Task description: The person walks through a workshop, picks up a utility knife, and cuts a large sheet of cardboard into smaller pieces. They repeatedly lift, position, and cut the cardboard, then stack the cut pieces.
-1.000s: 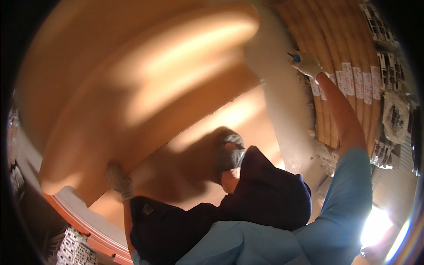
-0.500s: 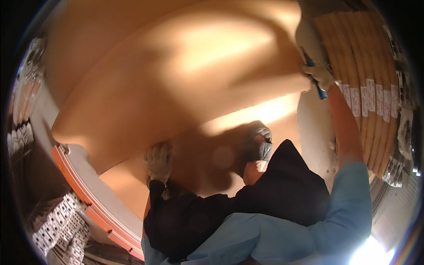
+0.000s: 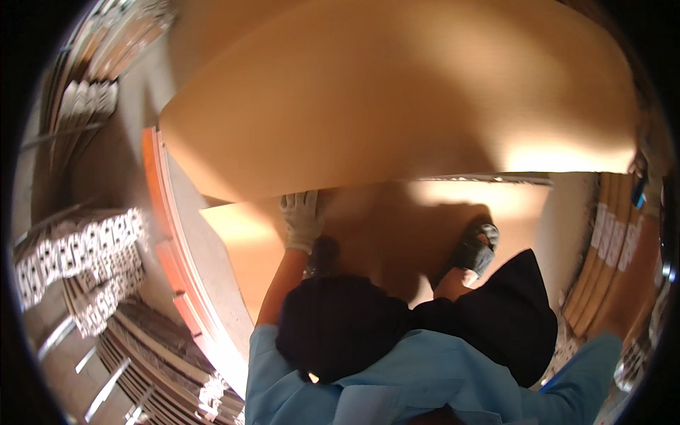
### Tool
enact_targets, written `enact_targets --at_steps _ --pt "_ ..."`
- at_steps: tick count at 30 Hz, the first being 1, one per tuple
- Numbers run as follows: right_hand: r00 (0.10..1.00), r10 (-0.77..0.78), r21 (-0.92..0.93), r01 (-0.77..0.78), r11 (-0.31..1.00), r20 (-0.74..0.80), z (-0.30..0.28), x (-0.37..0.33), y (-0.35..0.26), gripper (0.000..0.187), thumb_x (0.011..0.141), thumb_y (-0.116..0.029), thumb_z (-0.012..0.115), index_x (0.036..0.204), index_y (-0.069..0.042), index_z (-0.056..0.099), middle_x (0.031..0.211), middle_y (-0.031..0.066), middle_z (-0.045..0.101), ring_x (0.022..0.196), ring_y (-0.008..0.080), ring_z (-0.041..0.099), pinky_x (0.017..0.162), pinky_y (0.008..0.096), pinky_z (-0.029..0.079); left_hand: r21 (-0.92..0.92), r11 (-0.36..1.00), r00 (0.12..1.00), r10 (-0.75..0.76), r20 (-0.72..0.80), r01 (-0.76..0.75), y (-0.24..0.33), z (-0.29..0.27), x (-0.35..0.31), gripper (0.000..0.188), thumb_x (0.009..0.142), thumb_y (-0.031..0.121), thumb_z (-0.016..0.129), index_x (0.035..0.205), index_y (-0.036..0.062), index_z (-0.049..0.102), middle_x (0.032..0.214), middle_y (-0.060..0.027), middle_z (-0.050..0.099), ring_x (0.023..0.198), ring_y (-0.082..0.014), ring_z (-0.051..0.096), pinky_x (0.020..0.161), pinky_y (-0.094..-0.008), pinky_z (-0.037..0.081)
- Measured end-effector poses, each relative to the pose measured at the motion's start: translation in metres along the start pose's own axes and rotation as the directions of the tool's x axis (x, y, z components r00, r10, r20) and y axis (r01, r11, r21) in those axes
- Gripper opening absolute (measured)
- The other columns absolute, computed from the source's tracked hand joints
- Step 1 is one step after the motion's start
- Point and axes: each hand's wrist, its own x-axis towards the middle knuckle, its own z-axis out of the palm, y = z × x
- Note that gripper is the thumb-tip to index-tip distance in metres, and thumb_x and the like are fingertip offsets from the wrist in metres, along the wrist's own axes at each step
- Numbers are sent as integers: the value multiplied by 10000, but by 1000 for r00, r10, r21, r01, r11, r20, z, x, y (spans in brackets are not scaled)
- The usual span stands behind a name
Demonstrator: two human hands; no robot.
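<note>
A large brown cardboard sheet (image 3: 397, 99) rises in a curve across the upper middle, its near edge lifted over another stretch of cardboard (image 3: 248, 241) on the floor. My left hand (image 3: 303, 223), in a pale glove, presses down with fingers stretched out on the lower cardboard, fingertips at the lifted edge. At the far right rim my gloved right hand (image 3: 652, 185) is dim and partly lost in shadow. It grips a blue utility knife (image 3: 639, 191) beside the raised sheet's right corner. The knife's blade cannot be made out.
My sandalled foot (image 3: 479, 248) stands on the lower cardboard. Orange-red strips (image 3: 166, 212) run along the left. Beyond them lie stacks of white perforated profiles (image 3: 78, 248) and long dark strips (image 3: 142, 368). Long brown cardboard packages (image 3: 602, 255) lie to the right.
The view has shifted to the right. The sheet's near edge now lies straighter across. My right hand with the knife has gone farther right, toward the rim; my left hand still rests by the edge.
</note>
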Motion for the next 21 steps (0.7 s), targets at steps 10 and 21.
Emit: enact_targets --at_steps 10,21 --pt "977 146 226 -179 958 154 32 61 66 200 889 -359 600 844 -167 568 548 -80 418 472 27 402 440 202 319 -925 108 778 -581 239 365 -187 -18 49 296 861 219 598 1094 37 604 960 -126 643 867 -246 596 781 -351 468" --pt "951 278 237 -304 923 135 87 52 108 290 843 -419 644 734 -159 577 580 -63 493 480 49 439 458 214 333 -549 569 755 -213 621 612 -64 -54 103 473 823 244 686 1229 42 552 1156 -148 606 985 -232 604 842 -345 489"
